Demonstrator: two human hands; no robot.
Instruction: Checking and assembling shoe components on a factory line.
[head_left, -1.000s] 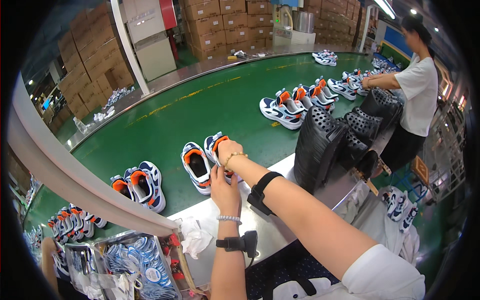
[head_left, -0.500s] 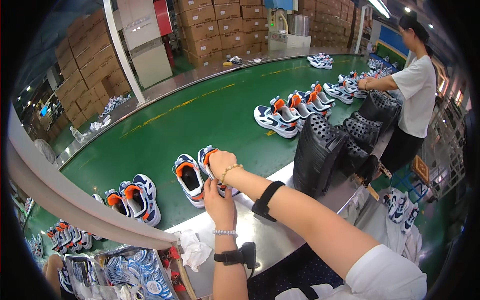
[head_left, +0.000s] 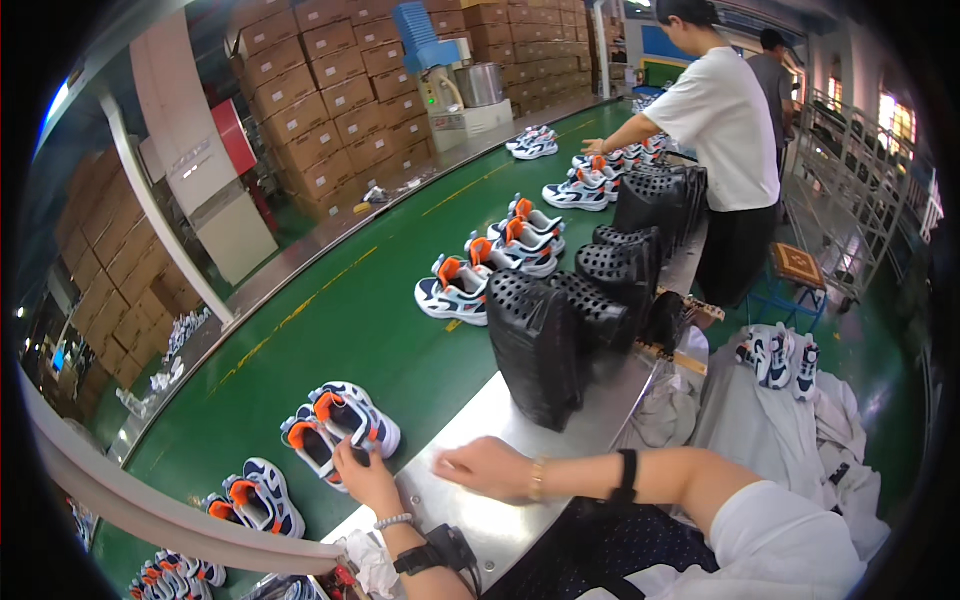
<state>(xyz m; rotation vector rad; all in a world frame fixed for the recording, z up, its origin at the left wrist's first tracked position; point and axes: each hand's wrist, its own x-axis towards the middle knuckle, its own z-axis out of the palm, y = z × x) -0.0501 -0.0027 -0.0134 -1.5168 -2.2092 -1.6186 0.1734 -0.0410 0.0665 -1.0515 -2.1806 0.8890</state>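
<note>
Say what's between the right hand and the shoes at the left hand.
Head view: a sliver of green surface, then the metal worktop, between right hand and shoes.

Brown cardboard boxes are stacked high along the back — another tall stack rises at the far left, beyond a white post. In front of the boxes sits a machine with a blue top, a silvery metal drum beside it. To the right, a person in a white T-shirt stands near a blue-legged stool — a metal rack and someone in grey lie beyond.
</note>
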